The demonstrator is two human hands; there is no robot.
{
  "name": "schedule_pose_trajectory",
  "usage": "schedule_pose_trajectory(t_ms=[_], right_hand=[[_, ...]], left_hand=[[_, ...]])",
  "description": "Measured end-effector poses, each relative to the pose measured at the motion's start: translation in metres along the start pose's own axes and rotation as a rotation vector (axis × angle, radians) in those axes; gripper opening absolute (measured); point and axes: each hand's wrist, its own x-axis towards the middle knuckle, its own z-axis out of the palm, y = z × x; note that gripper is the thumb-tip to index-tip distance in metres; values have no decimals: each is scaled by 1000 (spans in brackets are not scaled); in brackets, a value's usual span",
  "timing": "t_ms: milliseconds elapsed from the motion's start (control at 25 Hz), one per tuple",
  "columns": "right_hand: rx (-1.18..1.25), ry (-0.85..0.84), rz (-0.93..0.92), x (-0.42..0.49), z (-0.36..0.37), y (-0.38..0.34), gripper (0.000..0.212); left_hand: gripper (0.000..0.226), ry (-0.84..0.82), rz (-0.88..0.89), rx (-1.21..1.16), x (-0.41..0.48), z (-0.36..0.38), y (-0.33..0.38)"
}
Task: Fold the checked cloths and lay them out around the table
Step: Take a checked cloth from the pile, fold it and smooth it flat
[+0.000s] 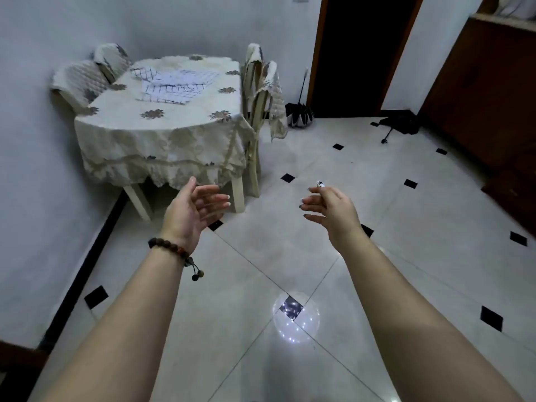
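Loosely spread, the fingers (213, 198) of the left hand (194, 208) are relaxed, palm turned inward, and hold nothing. The right hand (333, 207) is much the same: its fingers are half-curled and slack with nothing gripped, though a small white speck (320, 184) at one fingertip is too small to identify. Both hands hang in the air above the floor (290, 256), touching nothing. A bracelet (171, 248) rings the left wrist.

Further out, at 11 o'clock, stands the table (162, 126) under a cream cover. The cloths (174, 85) lie overlapping on its far half, well apart from the hands. Chairs (261, 82) flank it at 9 and 3 o'clock.

By my reading, folding has not begun and this is the approach. The next move calls for closing on the table and pinching one cloth by its corners to lift it clear of the others.
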Motion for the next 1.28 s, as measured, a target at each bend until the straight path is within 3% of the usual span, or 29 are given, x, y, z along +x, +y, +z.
schedule_pose_trajectory(t_ms=[320,840,1280], right_hand=[[-3,59,16,120,24,-15,21],[0,38,13,400,35,-70,24],[-49,-61,34,577,115,-75,18]], left_hand=[[48,-53,-43,-8,130,20,19],[50,-76,-15,-5,387,108,54],[49,19,-7,-13,552,87,76]])
